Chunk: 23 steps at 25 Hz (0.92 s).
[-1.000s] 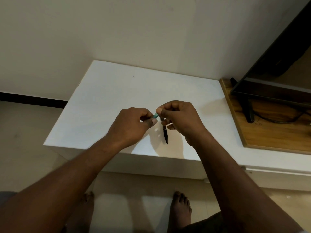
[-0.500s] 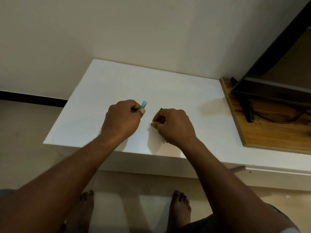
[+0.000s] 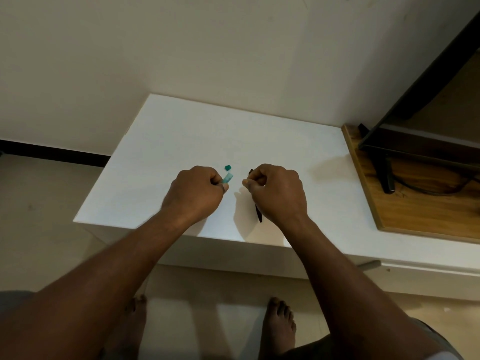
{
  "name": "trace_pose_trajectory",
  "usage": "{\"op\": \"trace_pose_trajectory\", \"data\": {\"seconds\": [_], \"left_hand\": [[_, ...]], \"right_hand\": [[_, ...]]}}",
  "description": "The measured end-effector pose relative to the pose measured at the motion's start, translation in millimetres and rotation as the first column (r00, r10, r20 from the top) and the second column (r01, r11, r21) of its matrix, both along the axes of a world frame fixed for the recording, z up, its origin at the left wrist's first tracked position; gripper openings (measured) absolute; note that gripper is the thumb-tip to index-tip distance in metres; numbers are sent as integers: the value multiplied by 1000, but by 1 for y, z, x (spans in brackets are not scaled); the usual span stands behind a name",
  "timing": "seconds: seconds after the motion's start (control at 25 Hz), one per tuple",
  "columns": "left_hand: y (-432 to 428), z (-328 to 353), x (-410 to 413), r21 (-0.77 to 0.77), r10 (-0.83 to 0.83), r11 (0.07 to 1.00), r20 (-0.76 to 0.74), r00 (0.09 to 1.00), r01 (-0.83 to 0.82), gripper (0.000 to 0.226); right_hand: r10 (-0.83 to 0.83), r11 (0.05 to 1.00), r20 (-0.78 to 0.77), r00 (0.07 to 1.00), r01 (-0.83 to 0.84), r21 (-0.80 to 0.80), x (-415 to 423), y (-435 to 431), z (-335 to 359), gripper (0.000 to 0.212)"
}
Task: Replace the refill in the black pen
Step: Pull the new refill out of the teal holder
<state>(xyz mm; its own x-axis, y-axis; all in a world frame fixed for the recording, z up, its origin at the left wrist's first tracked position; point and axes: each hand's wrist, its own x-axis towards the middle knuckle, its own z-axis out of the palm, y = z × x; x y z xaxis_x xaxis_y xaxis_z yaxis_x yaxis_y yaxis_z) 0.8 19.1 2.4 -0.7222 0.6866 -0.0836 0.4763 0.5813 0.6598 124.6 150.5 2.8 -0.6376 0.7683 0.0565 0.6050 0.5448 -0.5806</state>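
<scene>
My right hand (image 3: 276, 192) is curled round the black pen (image 3: 258, 216). The pen's pointed lower end sticks out below the hand and a short dark end shows above the fingers. My left hand (image 3: 196, 194) pinches a thin teal refill (image 3: 228, 178), of which only the pale teal top end shows past the thumb. A small dark teal piece (image 3: 228, 167) lies loose on the white table (image 3: 161, 152) just above the refill's end. Both hands hover low over the table, a small gap apart.
A wooden board (image 3: 426, 203) lies on the table's right side, bearing a dark stand (image 3: 387, 175) and a black cable (image 3: 431, 189). A wall rises behind the table. The table's front edge is just below my wrists. My bare feet stand on the floor.
My hands have drawn apart, the left going left with the teal refill and the right keeping the black pen. A small teal piece now lies on the table between them.
</scene>
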Motion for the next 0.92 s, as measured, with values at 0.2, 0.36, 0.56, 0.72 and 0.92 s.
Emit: {"op": "trace_pose_trajectory", "data": {"seconds": [0.2, 0.36, 0.56, 0.72, 0.92], "left_hand": [[0, 1, 1, -2, -8, 1000, -10, 1000, 8, 19], [0, 4, 2, 0, -21, 1000, -17, 1000, 21, 19], [1, 9, 6, 35, -44, 998, 20, 999, 44, 22], [0, 10, 8, 97, -77, 993, 52, 996, 72, 23], [0, 8, 7, 190, -36, 981, 29, 999, 30, 19]], "right_hand": [[2, 1000, 14, 1000, -2, -14, -1, 2, 0, 13], [14, 999, 15, 1000, -13, -35, -1, 3, 4, 13], [52, 968, -135, 990, -83, -235, -1, -2, 15, 10], [29, 916, -223, 974, -115, -383, 0, -3, 22, 9], [-35, 891, -264, 964, -90, -446, 1, -3, 27, 9]]}}
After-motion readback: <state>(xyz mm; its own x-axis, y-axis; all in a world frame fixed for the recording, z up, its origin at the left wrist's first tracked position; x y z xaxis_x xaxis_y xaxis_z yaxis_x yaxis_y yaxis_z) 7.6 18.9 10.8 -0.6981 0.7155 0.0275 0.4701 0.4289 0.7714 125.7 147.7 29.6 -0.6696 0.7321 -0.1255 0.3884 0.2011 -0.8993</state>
